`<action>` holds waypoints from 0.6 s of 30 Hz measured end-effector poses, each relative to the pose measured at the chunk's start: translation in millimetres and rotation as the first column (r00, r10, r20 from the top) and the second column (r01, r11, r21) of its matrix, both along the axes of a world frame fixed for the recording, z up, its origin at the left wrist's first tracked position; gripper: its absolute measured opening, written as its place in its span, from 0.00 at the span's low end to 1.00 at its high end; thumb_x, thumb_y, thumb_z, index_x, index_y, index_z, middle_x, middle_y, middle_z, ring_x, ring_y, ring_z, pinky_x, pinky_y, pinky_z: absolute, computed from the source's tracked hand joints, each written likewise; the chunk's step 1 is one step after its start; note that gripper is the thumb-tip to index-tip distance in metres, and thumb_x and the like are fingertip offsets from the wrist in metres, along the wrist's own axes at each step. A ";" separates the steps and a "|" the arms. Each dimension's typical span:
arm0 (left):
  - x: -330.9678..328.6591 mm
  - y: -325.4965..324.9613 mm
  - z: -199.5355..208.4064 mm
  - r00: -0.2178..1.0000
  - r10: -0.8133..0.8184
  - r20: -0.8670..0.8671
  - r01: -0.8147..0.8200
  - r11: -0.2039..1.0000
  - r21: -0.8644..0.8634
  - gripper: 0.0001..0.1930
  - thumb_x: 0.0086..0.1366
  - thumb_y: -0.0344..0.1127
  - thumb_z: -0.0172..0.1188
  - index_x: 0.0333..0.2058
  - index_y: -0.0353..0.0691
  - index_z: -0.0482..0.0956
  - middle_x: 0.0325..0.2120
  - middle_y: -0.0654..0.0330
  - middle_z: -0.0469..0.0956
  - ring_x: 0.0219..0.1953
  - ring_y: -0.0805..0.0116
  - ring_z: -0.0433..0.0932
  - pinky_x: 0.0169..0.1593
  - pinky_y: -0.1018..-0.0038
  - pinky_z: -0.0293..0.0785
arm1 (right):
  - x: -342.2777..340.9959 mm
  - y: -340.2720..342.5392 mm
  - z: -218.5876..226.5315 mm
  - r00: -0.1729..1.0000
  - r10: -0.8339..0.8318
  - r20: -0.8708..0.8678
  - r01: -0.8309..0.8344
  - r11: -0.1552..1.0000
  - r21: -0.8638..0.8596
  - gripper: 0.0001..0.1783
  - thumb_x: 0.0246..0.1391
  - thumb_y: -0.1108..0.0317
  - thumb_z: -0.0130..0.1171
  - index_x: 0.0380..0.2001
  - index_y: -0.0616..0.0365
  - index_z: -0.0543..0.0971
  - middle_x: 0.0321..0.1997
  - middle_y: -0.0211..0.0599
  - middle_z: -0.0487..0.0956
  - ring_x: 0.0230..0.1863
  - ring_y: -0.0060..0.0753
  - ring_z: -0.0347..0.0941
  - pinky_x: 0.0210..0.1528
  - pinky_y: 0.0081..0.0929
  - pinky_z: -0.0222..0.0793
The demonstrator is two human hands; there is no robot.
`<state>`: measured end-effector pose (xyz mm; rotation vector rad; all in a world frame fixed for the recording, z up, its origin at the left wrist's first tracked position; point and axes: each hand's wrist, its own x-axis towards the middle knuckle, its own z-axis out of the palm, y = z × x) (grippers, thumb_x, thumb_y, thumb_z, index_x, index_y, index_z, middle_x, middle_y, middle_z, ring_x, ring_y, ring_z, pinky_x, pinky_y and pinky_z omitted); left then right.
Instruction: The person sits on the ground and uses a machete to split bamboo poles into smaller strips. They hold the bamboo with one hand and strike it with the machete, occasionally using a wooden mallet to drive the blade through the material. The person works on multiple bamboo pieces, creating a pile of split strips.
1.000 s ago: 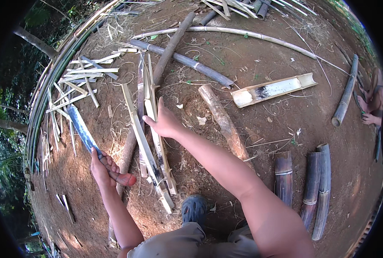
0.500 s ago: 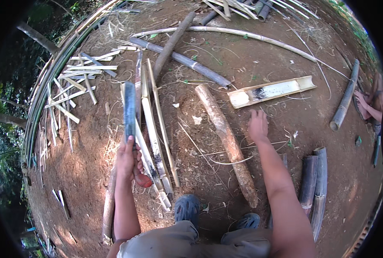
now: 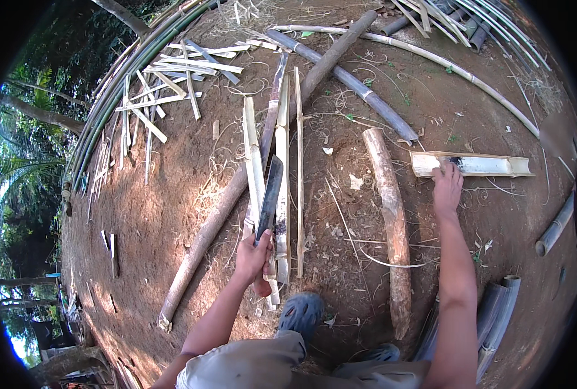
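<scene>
My left hand point(image 3: 252, 259) is closed round the reddish handle of a machete point(image 3: 272, 194), whose dark blade points away from me over several split bamboo strips point(image 3: 282, 168). To the right, my right hand point(image 3: 446, 187) has its fingers over the near rim of a split bamboo half point(image 3: 492, 165), close to its left end. This half lies on the ground, its pale hollow side up, with a black scorched patch beside my fingers. A thick peeled log point(image 3: 390, 220) lies on the ground between my two hands.
A long log point(image 3: 204, 243) runs under the strips, and a dark bamboo pole point(image 3: 359, 91) lies beyond. Pale slats point(image 3: 165, 84) are heaped at the far left. Dark bamboo lengths point(image 3: 496, 318) lie near my right arm; another bamboo piece point(image 3: 555, 227) is at the right edge.
My right hand has reached forward and right onto the split bamboo half. My left hand has lowered the machete over the strips. The whole view has turned, shifting the scene rightward.
</scene>
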<state>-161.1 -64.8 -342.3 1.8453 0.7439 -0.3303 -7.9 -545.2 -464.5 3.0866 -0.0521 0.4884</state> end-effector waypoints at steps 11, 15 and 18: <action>15.4 -15.4 31.8 0.986 0.065 0.151 -0.040 0.986 -0.165 0.22 0.76 0.48 0.54 0.27 0.37 0.70 0.12 0.63 0.68 0.08 0.73 0.65 0.10 0.74 0.61 | -39.2 -28.0 201.1 0.866 0.009 0.500 -0.119 0.975 0.188 0.16 0.59 0.79 0.56 0.51 0.58 0.77 0.59 0.36 0.77 0.67 0.48 0.68 0.67 0.46 0.60; 15.8 -33.1 69.5 0.968 -0.018 0.250 0.073 0.975 -0.211 0.22 0.76 0.48 0.55 0.27 0.36 0.71 0.12 0.64 0.68 0.08 0.74 0.65 0.11 0.74 0.60 | -67.2 -32.4 287.9 0.780 -0.219 0.586 -0.292 0.701 0.651 0.15 0.69 0.71 0.55 0.56 0.64 0.74 0.54 0.42 0.80 0.55 0.31 0.75 0.60 0.29 0.67; 14.6 -58.0 127.6 0.924 -0.079 0.375 0.165 0.965 -0.203 0.21 0.77 0.47 0.53 0.28 0.36 0.72 0.13 0.64 0.68 0.09 0.76 0.65 0.13 0.78 0.61 | -93.9 -15.7 356.3 0.565 -0.146 0.812 -0.752 0.313 0.580 0.17 0.71 0.67 0.55 0.57 0.67 0.73 0.54 0.40 0.79 0.53 0.24 0.73 0.58 0.27 0.67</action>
